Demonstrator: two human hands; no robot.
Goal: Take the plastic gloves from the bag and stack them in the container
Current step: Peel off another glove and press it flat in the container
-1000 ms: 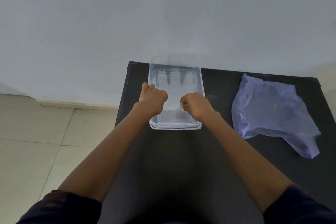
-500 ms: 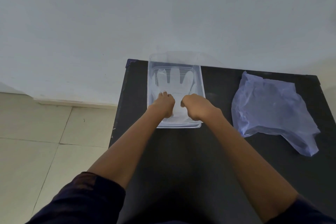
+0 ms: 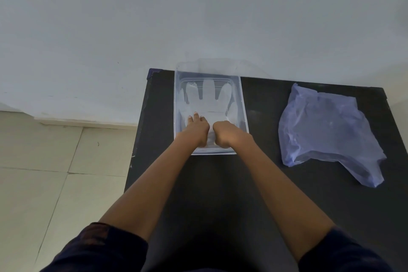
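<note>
A clear rectangular plastic container (image 3: 177, 104) stands at the far left of the black table. A translucent white plastic glove (image 3: 207, 100) lies flat inside it, fingers pointing away from me. Both my hands rest in the near half of the container, on the glove's cuff end. My left hand (image 3: 197, 127) lies with its fingers stretched forward and pressed onto the glove. My right hand (image 3: 225, 133) is curled into a fist on the cuff, just right of the left hand. A crumpled bluish plastic bag (image 3: 326, 130) lies to the right, apart from the container.
The black table (image 3: 260, 179) ends at a white wall just behind the container. Its left edge drops to a pale tiled floor (image 3: 55, 172). Dark sleeves show at the bottom of the view.
Both hands have lowered the glove into the container and moved closer together. My left hand went from a fist to fingers stretched flat on the glove.
</note>
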